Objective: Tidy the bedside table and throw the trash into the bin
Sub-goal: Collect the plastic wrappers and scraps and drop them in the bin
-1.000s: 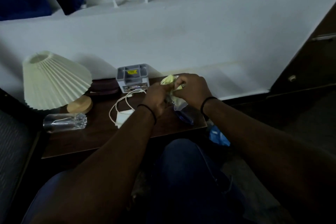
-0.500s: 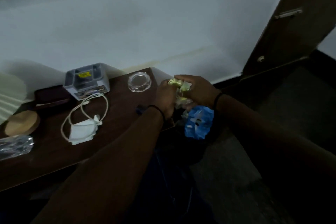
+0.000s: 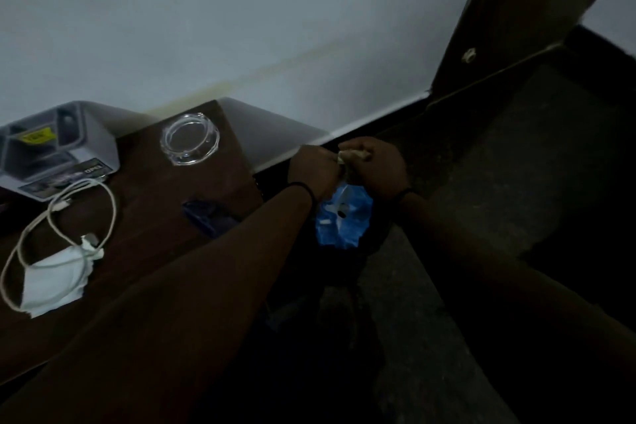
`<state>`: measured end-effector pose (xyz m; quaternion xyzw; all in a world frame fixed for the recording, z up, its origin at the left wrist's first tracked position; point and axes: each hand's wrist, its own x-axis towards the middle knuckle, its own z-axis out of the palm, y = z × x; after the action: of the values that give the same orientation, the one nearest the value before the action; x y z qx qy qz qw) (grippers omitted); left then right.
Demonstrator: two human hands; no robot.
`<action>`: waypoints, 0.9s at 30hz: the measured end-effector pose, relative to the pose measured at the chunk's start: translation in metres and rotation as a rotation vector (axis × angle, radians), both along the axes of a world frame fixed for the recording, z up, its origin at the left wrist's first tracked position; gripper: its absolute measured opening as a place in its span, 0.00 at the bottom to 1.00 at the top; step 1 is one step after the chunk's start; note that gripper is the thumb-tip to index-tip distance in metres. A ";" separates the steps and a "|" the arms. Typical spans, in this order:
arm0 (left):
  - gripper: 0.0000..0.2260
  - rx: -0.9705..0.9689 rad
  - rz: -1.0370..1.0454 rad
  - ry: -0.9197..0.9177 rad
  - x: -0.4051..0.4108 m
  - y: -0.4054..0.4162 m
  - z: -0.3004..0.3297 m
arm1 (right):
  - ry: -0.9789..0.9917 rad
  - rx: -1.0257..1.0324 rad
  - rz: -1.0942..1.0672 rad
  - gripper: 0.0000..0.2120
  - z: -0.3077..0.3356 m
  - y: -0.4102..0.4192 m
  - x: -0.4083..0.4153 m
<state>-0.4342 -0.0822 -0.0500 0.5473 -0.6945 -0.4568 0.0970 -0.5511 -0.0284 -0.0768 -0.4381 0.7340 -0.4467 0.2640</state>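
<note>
- Table [image 3: 144, 213]: dark smooth wood; I judge the rest of the clutter waits here.
- Bin [image 3: 344, 224]: dark, blue crinkled liner, on the floor just beside the table; release directly above it, I judge.
- Left hand [image 3: 315, 169], right hand [image 3: 377, 167]: my fingers curl round the trash.
- Trash [image 3: 352, 157]: pale crumpled wrappers, bunched between both hands over the bin.
</note>
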 end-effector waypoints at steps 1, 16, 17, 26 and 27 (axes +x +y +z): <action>0.16 -0.032 -0.073 -0.075 -0.003 0.000 -0.002 | 0.109 0.024 -0.004 0.06 -0.011 0.001 -0.003; 0.17 -0.258 -0.231 -0.230 0.042 -0.004 -0.021 | 0.537 0.953 0.409 0.39 -0.161 0.009 0.016; 0.14 -0.256 -0.224 -0.225 0.044 -0.004 -0.017 | 0.550 0.926 0.390 0.41 -0.153 0.006 0.015; 0.10 -0.367 -0.062 -0.223 0.095 0.000 0.023 | 0.618 0.405 0.265 0.18 -0.042 -0.017 0.029; 0.11 -0.394 -0.038 -0.210 0.106 0.002 0.030 | 0.633 0.349 0.253 0.15 -0.030 -0.017 0.034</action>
<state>-0.3287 -0.0803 -0.0198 0.5492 -0.7868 -0.2545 0.1207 -0.5167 -0.0458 -0.1068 -0.5899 0.7844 -0.1215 0.1480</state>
